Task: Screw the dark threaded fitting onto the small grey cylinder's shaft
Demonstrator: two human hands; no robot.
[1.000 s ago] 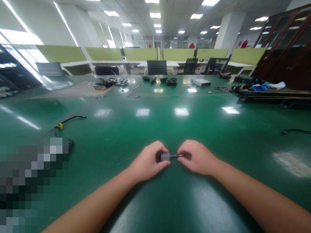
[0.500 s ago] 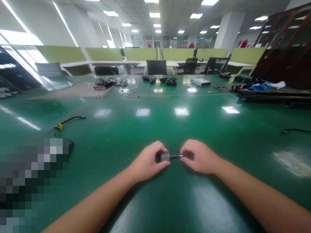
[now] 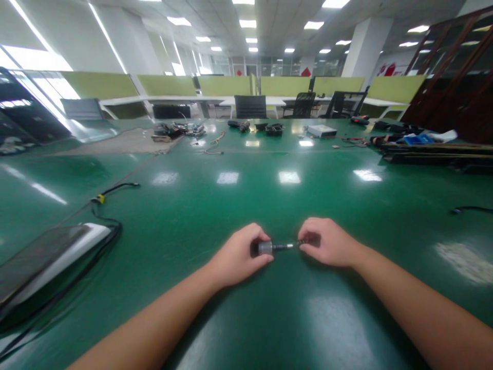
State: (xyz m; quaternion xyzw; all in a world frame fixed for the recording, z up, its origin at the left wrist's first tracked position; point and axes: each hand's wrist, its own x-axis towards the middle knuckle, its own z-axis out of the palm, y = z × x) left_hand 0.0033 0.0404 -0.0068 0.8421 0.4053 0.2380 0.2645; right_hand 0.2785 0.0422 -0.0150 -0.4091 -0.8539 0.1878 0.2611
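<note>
My left hand (image 3: pixel 246 254) is closed around the thick grey end of a screwdriver (image 3: pixel 283 247), fingers curled behind it and thumb along the near side. Its dark shaft points right and finishes in a bright silver tip. Just beyond that tip, my right hand (image 3: pixel 327 241) is closed in a pinch. A thin, dark screwdriver bit (image 3: pixel 302 242) shows at the right fingertips, small and a little blurred; the rest is hidden by the fingers. Both hands are low over the green tabletop (image 3: pixel 246 205).
At the left lies a flat device with a white edge (image 3: pixel 92 234), black cables (image 3: pixel 115 231) running beside it. Electronic parts (image 3: pixel 179 129), a silver box (image 3: pixel 321 131) and dark panels (image 3: pixel 431 152) line the far side. A black cable end (image 3: pixel 458 210) lies at the right.
My right hand has moved right, away from the screwdriver, widening the gap and baring its silver tip. My left hand keeps its hold. The whole view has shifted slightly.
</note>
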